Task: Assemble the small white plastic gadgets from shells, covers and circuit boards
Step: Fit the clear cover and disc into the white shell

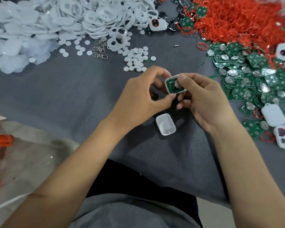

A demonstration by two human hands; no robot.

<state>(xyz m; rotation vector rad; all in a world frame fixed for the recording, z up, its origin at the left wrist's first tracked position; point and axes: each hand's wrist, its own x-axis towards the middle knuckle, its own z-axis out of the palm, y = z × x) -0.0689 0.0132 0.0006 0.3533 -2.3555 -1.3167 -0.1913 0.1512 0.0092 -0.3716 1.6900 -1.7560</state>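
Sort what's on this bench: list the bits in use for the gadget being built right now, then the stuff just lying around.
In use: white shell with green circuit board, held by left hand and right hand; white cover below them.

Lying about: white disc buttons, metal clasps, red loops, orange tool.

1. The grey work surface [59, 89] lies bare in a wide band left of the left hand [138, 97].
2. A loose white cover [165, 126] lies on the surface just below both hands, between the forearms.
3. The heap of white shells [82, 18] blocks the far left; scattered white discs [136, 59] and metal clasps [100, 50] spread from it toward the hands.
4. The green circuit boards [247, 79] crowd the surface just beside the right hand [202, 99].
5. The red loops [237, 18] fill the far right corner.
6. Assembled white gadgets [272, 116] lie along the right edge.
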